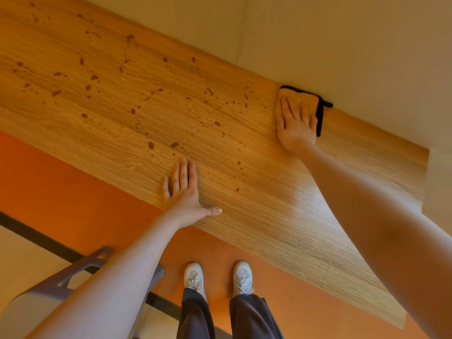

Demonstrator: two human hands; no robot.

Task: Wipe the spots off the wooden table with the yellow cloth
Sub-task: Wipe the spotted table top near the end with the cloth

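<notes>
The wooden table [281,216] runs slantwise across the view, its far edge against a pale wall. Dark brown spots [133,111] are scattered over its left and middle parts; the right part shows almost none. A yellow cloth [309,97] with a black hem lies at the far edge by the wall. My right hand [294,126] presses flat on the cloth with straight fingers. Near the front edge my left hand [184,192] rests flat on the bare wood, thumb spread to the right.
A grey folding chair [46,294] stands at the lower left beside my left arm. My two white shoes [217,277] are on the orange floor [61,182] just in front of the table. The wall [318,40] bounds the table's far side.
</notes>
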